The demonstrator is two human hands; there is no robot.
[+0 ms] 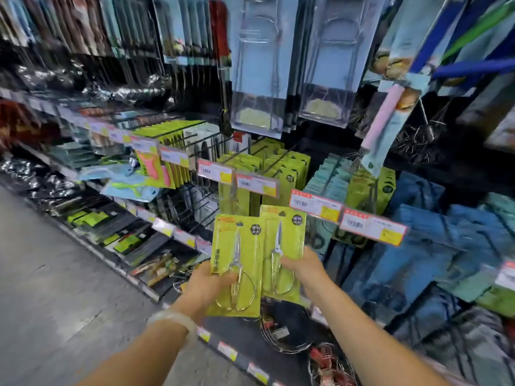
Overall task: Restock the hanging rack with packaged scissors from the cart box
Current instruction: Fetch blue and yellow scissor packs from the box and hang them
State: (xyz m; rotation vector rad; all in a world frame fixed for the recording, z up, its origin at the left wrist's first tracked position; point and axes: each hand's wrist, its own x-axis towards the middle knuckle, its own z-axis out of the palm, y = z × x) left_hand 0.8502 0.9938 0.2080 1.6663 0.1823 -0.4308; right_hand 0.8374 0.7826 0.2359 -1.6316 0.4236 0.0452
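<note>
A: Item nearest the camera?
B: Left hand (207,282), pale band on the wrist, fingers curled round the lower left edge of a lime-green card pack of steel scissors (237,267) under clear blister; upright, blades pointing up, ring handles at the bottom.

A: Second item?
B: Right hand (305,267), gripping the right edge of a second lime-green scissors pack (282,247), same print, held slightly higher and just behind the first, their edges overlapping.

A: Location of both packs?
B: In front of the shelf, below the red-and-white price labels (256,183).

A: Beyond those?
B: Black wire hanging pegs (267,160) loaded with matching lime-green packs (289,168). To the right, teal card packs (331,176) and blue folded cloths (423,218). Above, clear blister packs on pale blue card (259,65).
</note>
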